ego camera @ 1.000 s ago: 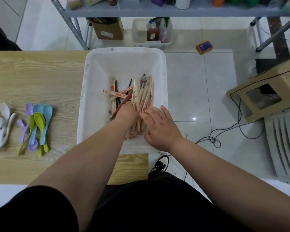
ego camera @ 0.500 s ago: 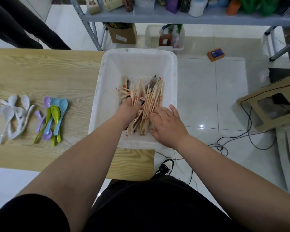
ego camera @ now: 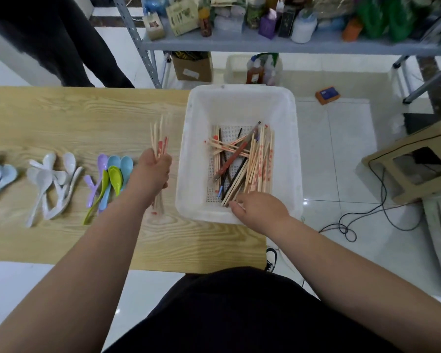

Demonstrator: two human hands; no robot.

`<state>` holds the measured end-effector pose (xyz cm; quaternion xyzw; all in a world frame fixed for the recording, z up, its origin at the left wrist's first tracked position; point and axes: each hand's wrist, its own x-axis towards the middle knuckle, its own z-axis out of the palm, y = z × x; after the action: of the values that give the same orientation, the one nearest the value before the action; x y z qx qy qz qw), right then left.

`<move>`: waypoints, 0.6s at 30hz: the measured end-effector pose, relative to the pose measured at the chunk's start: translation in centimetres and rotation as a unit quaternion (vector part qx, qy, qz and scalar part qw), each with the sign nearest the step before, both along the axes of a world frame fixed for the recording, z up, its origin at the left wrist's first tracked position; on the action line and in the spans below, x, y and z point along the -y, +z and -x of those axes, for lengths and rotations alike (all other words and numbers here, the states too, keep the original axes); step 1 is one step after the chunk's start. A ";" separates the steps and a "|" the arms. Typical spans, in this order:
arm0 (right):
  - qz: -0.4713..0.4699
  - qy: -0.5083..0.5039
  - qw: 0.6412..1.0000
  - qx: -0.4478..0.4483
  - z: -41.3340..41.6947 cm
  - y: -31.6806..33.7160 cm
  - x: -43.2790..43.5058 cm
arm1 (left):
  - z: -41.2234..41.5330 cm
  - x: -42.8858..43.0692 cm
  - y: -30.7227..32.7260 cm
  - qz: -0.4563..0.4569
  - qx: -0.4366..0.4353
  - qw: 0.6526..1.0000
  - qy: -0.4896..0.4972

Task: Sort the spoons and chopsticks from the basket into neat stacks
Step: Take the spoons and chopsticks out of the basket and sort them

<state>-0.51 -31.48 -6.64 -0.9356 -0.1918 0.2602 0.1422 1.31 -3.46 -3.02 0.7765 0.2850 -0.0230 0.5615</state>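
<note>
While the left hand (ego camera: pixel 154 170) is wrapped tight round a bunch of wooden chopsticks (ego camera: pixel 159 138) above the table (ego camera: pixel 61 118), just beside the white basket (ego camera: pixel 239 105), the right hand (ego camera: pixel 261 212) is down inside the basket. Its fingers (ego camera: pixel 236 206) bend onto the near ends of the loose chopsticks (ego camera: pixel 255 159) lying there, but I cannot tell if it holds any. White spoons (ego camera: pixel 52 179) and coloured spoons (ego camera: pixel 111 177) lie in two piles on the table.

Table (ego camera: pixel 61 118): light wood-grain top, matt. Basket (ego camera: pixel 189 174): white plastic, smooth walls, perforated floor. Pale chopsticks (ego camera: pixel 261 161): bare wood, matt, red print. Dark chopsticks (ego camera: pixel 236 179): smooth. Coloured spoons (ego camera: pixel 112 179), white spoons (ego camera: pixel 51 179): glossy plastic. Floor (ego camera: pixel 341 174): glossy tile, reflective.
</note>
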 end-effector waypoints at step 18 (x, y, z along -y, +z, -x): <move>0.059 -0.061 0.994 0.069 1.6 1.2 -1.1 | 6.9 -4.0 -8.5 -0.288 -0.134 0.884 -0.344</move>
<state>-2.12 -30.39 -5.42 -0.9680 -0.1279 0.1965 0.0891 -5.62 0.56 -11.56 0.9428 0.0667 -0.2354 0.2264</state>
